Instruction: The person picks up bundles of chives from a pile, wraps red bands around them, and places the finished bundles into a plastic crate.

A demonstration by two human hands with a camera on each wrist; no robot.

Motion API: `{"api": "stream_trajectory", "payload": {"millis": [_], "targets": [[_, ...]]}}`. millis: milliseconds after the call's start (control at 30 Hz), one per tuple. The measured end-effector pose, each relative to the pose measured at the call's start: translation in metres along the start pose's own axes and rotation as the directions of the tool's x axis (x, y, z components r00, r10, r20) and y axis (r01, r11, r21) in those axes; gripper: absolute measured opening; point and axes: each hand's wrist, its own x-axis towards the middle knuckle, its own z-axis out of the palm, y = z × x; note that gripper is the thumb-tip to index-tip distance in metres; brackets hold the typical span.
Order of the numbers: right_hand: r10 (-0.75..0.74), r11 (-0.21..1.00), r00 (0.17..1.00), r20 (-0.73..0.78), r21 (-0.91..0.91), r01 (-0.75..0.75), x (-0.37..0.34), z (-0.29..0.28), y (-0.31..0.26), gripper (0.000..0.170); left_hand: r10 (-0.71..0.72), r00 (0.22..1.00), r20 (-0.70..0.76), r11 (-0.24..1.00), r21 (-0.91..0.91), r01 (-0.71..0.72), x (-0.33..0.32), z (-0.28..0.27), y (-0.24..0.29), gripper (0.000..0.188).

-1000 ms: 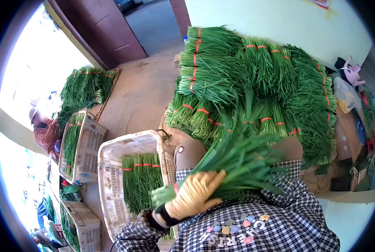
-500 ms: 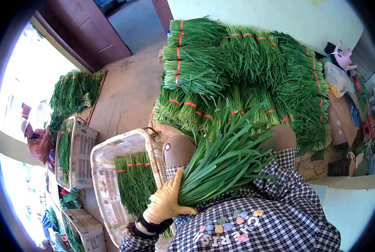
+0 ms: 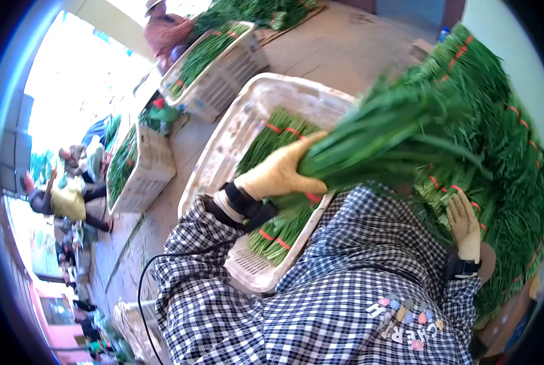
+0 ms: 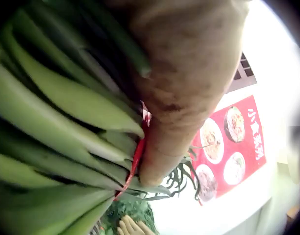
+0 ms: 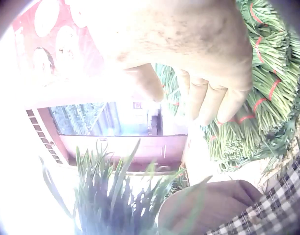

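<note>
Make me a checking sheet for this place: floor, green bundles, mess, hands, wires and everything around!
Surface: brownish, hard-looking floor.
Job's things: long green leafy bundle with red band, held; white plastic slotted crate containing red-banded green bundles; big green pile at right.
Clutter: small red-and-green item, unclear, near another crate.
Hands: cream-gloved left hand grips the bundle near its band; cream-gloved right hand holds nothing, close to the pile.
Cables: thin black cable by the checked left sleeve.
Surroundings: red poster with food pictures; people farther off.

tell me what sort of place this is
Probably a packing or sorting room for leafy greens, though I can't be certain: red-banded green bundles are heaped up, the near white crate holds more, and another person is beside a second filled crate.
</note>
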Motion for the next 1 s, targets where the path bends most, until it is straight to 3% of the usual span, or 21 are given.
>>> {"api": "stream_trajectory", "payload": {"millis": [100, 133, 167, 233, 300, 333, 367, 433, 533, 567, 600, 633, 700, 767, 900, 967, 1000], "targets": [[0.017, 0.999, 0.998, 0.057, -0.04, -0.014, 0.009, 0.009, 0.007, 0.073, 0.038, 0.967, -0.252, 0.999, 0.043, -0.028, -0.03, -0.045, -0.055, 0.103], [0.051, 0.999, 0.998, 0.029, 0.016, -0.051, 0.013, 0.012, 0.008, 0.069, -0.017, 0.947, -0.321, 0.999, 0.034, 0.03, -0.045, -0.054, -0.055, 0.102], [0.059, 0.998, 0.997, 0.043, 0.015, -0.06, 0.017, 0.012, 0.012, 0.069, -0.03, 0.937, -0.348, 0.999, -0.026, 0.022, -0.053, -0.058, -0.072, 0.101], [0.15, 0.988, 0.985, -0.085, 0.032, -0.148, 0.026, 0.023, 0.011, 0.063, -0.105, 0.908, -0.404, 0.994, -0.034, 0.1, -0.079, -0.073, -0.114, 0.101], [0.176, 0.984, 0.981, -0.077, 0.05, -0.172, 0.037, 0.036, 0.015, 0.059, -0.11, 0.872, -0.478, 0.961, 0.172, 0.215, -0.112, -0.081, -0.161, 0.103], [0.215, 0.976, 0.974, -0.075, -0.004, -0.216, 0.043, 0.032, 0.018, 0.061, -0.173, 0.847, -0.502, 0.951, 0.138, 0.276, -0.129, -0.079, -0.19, 0.104], [0.253, 0.965, 0.964, -0.077, -0.058, -0.258, 0.046, 0.031, 0.022, 0.063, -0.247, 0.833, -0.496, 0.951, 0.041, 0.307, -0.145, -0.073, -0.214, 0.106], [0.276, 0.956, 0.957, -0.092, -0.081, -0.283, 0.053, 0.045, 0.024, 0.066, -0.312, 0.816, -0.487, 0.853, 0.235, 0.466, -0.174, -0.046, -0.277, 0.107], [0.294, 0.931, 0.95, -0.108, -0.191, -0.31, 0.058, 0.067, 0.028, 0.074, -0.554, 0.769, -0.318, 0.703, 0.315, 0.637, -0.216, 0.022, -0.362, 0.116], [0.293, 0.93, 0.95, -0.111, -0.196, -0.31, 0.061, 0.074, 0.03, 0.074, -0.612, 0.747, -0.26, 0.639, 0.394, 0.661, -0.21, 0.038, -0.361, 0.12], [0.306, 0.921, 0.948, -0.09, -0.224, -0.318, 0.063, 0.08, 0.03, 0.077, -0.711, 0.638, -0.294, 0.458, 0.495, 0.738, -0.202, 0.053, -0.361, 0.129], [0.322, 0.91, 0.944, -0.069, -0.253, -0.329, 0.062, 0.088, 0.029, 0.081, -0.71, 0.643, -0.287, 0.468, 0.489, 0.736, -0.198, 0.048, -0.354, 0.129], [0.31, 0.888, 0.945, -0.103, -0.323, -0.327, 0.064, 0.104, 0.025, 0.084, -0.793, 0.577, -0.194, 0.473, 0.402, 0.784, -0.185, 0.034, -0.35, 0.135], [0.325, 0.877, 0.934, -0.15, -0.321, -0.357, 0.065, 0.106, 0.027, 0.083, -0.781, 0.59, -0.206, 0.487, 0.392, 0.781, -0.181, 0.03, -0.365, 0.137], [0.343, 0.855, 0.929, -0.141, -0.361, -0.371, 0.069, 0.106, 0.026, 0.089, -0.738, 0.642, -0.211, 0.637, 0.098, 0.765, -0.174, 0.042, -0.374, 0.119], [0.34, 0.863, 0.93, -0.138, -0.346, -0.367, 0.069, 0.101, 0.027, 0.088, -0.644, 0.753, -0.137, 0.759, 0.011, 0.651, -0.178, 0.04, -0.362, 0.114], [0.326, 0.865, 0.931, -0.166, -0.346, -0.364, 0.068, 0.102, 0.028, 0.085, -0.636, 0.771, 0.006, 0.769, -0.068, 0.635, -0.176, 0.039, -0.361, 0.121]]}}
